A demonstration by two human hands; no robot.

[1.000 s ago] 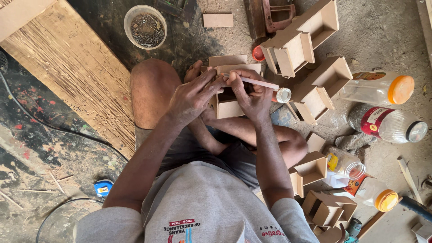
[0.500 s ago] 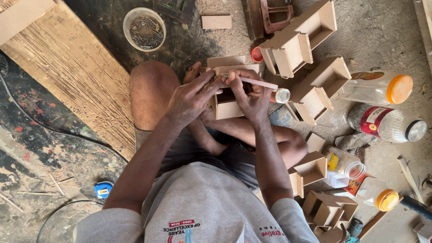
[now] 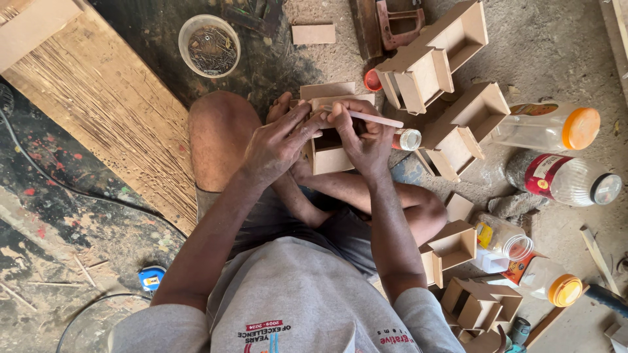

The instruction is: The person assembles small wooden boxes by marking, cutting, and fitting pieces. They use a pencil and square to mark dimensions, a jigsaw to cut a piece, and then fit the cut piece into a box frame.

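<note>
Two hands on one small box

Two hands meet over a small wooden box (image 3: 330, 153) held against the person's bent legs, just right of the knee (image 3: 219, 134). The box's open side faces up toward the camera, and its long axis runs from 6 to 12 o'clock. A thin pale stick (image 3: 369, 117) lies across its upper part, long axis from 9 to 3 o'clock, far tip pointing to 3.

The left hand (image 3: 278, 144) comes in from 7 o'clock, forearm straight, fingers curled and pinching the box's left wall. The right hand (image 3: 366, 140) comes in from 5 o'clock, wrist bent, thumb and fingers closed on the stick.

At 3 o'clock from the box lies a small jar (image 3: 407, 139). More boxes (image 3: 445, 59) lie at 1 to 2 o'clock, and a tub of nails (image 3: 209, 46) stands at 11. Plastic bottles (image 3: 556, 127) lie further out at 3 o'clock.
</note>
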